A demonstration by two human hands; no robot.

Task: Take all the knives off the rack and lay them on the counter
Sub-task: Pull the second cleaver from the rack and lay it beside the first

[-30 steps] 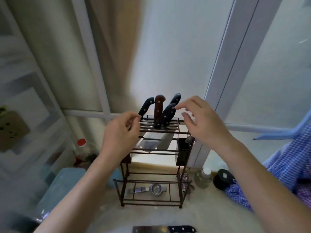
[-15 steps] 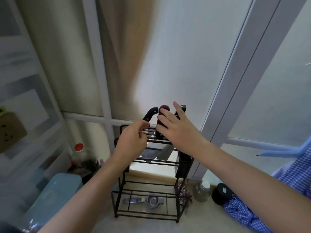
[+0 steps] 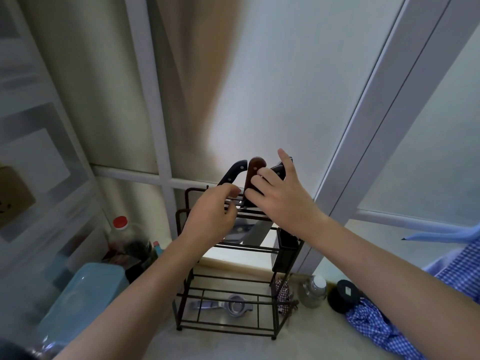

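Observation:
A dark wire rack (image 3: 226, 329) stands on the pale counter (image 3: 207, 346) by the window. Knife handles stick up from its top: a black one (image 3: 233, 172) at the left, a brown one (image 3: 255, 166) in the middle, and a black one (image 3: 278, 169) at the right. Their blades (image 3: 255, 232) hang inside the rack. My left hand (image 3: 210, 219) pinches the rack's top rail just below the left handle. My right hand (image 3: 283, 201) curls around the right black-handled knife, with one finger raised and the thumb at the handle's base. Any handle behind that hand is hidden.
A metal squeezer (image 3: 233, 306) lies on the rack's bottom shelf. A pale blue container (image 3: 78, 302) and a red-capped bottle (image 3: 120, 222) stand at the left. A glass jar (image 3: 313, 292), a black-lidded jar (image 3: 342, 294) and a blue checked cloth (image 3: 384, 331) are at the right.
My right hand has moved left from beside the rack and closed on the handles. My left hand has stayed at the top rail. My view has tilted upward.

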